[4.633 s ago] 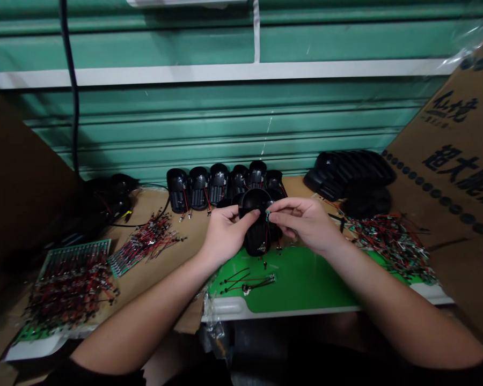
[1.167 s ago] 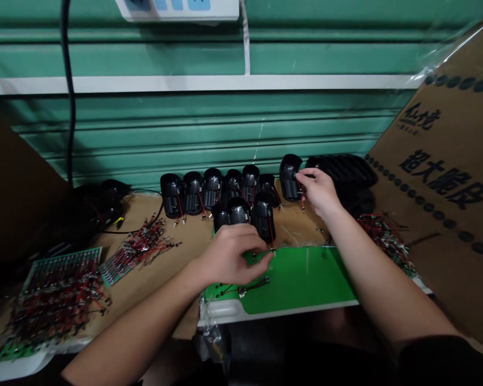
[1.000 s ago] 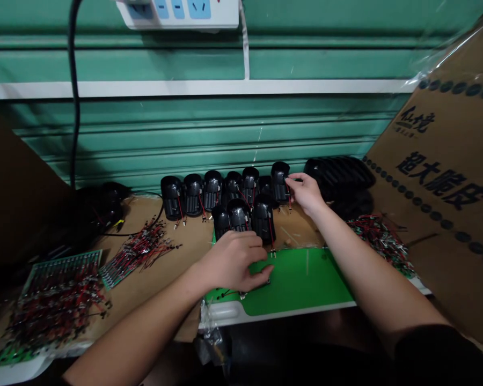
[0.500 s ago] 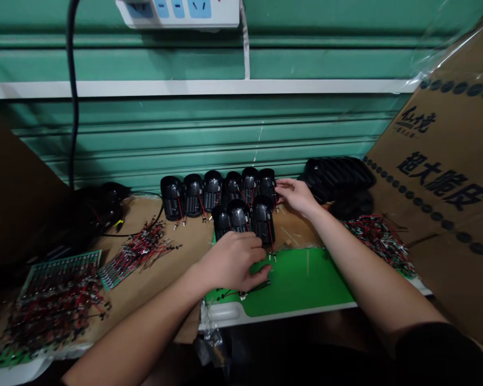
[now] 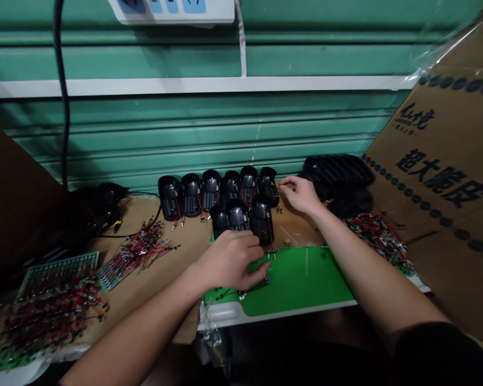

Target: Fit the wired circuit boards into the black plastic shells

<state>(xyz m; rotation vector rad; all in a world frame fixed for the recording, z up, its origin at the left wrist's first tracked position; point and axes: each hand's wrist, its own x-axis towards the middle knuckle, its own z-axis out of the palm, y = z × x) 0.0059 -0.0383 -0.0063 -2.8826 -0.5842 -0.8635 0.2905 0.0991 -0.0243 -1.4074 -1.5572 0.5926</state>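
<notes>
Black plastic housings with red and black leads stand in two rows against the green wall. My right hand (image 5: 300,194) is just right of the end housing (image 5: 268,185) in the back row; a narrow gap separates them, and thumb and forefinger are apart with nothing between. Over the front row's lower edge hovers my left hand (image 5: 237,260), its fingers loosely curled and the thumb held away. It partly covers a front housing (image 5: 237,213); another housing (image 5: 261,217) stands by its fingertips. Below the palm, a small wired part (image 5: 261,283) lies on the green board (image 5: 301,279).
Wired circuit boards (image 5: 134,252) and a thicker heap of them (image 5: 56,300) lie on cardboard at left. More wired boards (image 5: 380,241) lie at right, below stacked black shells (image 5: 338,177). A large carton (image 5: 446,177) borders the right side. A power strip (image 5: 177,10) hangs above.
My right hand has drawn slightly right, off the end housing of the back row, which now leans a little. The left hand keeps its place. The view has shifted slightly.
</notes>
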